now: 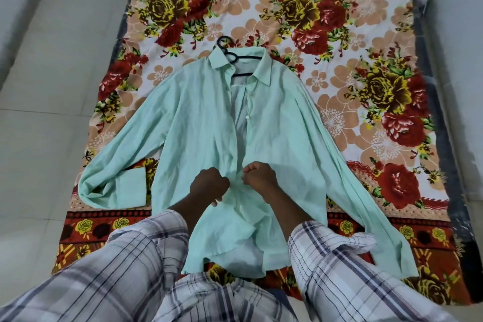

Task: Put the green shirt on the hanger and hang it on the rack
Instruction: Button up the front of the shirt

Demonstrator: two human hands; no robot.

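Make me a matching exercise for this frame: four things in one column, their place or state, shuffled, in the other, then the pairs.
Things
A. hanger
B. green shirt
C. floral sheet
D. left hand and right hand

Place or state
1. spread beneath everything else
2. tucked inside the collar, hook sticking out
3. curled on the front edges, low on the opening
4. lying front up, sleeves out to the sides

Pairs: A-2, B-4, C-1, D-3
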